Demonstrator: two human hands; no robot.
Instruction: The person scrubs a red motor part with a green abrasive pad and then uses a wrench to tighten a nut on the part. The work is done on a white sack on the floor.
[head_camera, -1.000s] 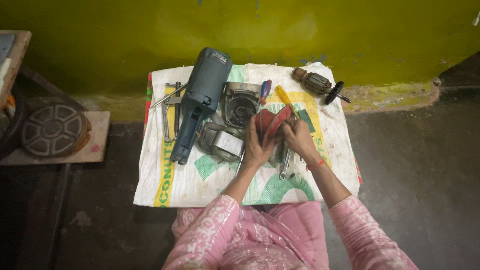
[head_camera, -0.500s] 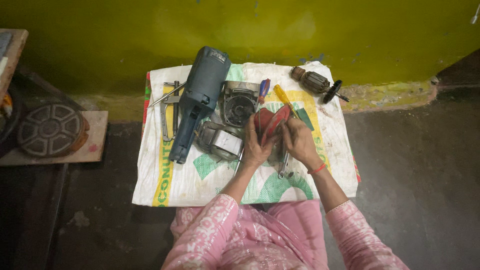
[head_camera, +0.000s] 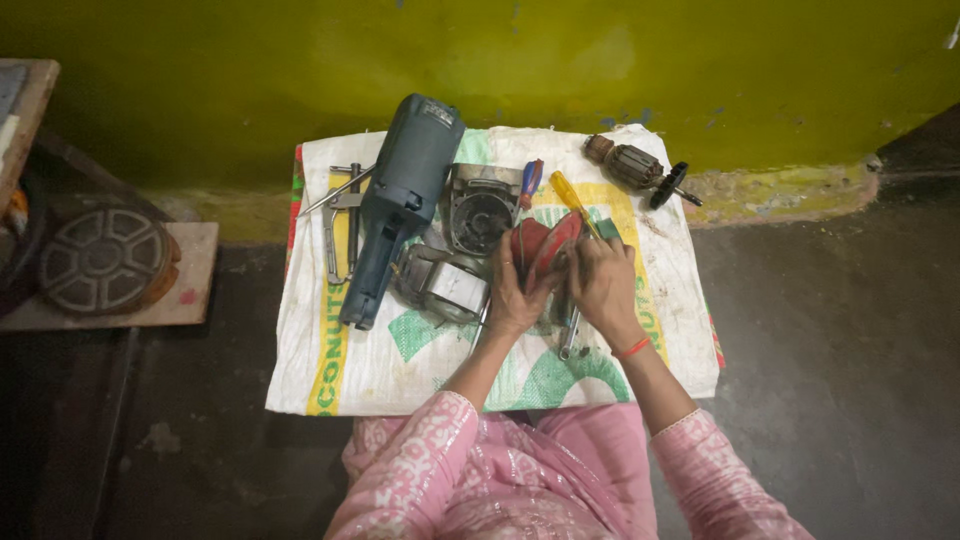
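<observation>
Both my hands meet over the middle of a white woven sack (head_camera: 400, 370) spread on the floor. My left hand (head_camera: 515, 295) grips a red cloth (head_camera: 537, 245) from below. My right hand (head_camera: 603, 283) closes on the same cloth from the right, and what it wraps is hidden. Just left of my left hand lies a grey metal motor housing (head_camera: 443, 283). A spanner (head_camera: 569, 335) pokes out under my right hand.
On the sack lie a blue-grey power tool body (head_camera: 400, 195), a round metal gear housing (head_camera: 480, 210), a yellow-handled screwdriver (head_camera: 572, 198), a red-and-blue screwdriver (head_camera: 530, 183), a motor armature (head_camera: 638, 168) and a metal puller (head_camera: 340, 225). A round wheel-like part (head_camera: 100, 260) sits on a board at left.
Both hands have stayed on the red cloth, shifting only slightly. Nothing else on the sack has moved.
</observation>
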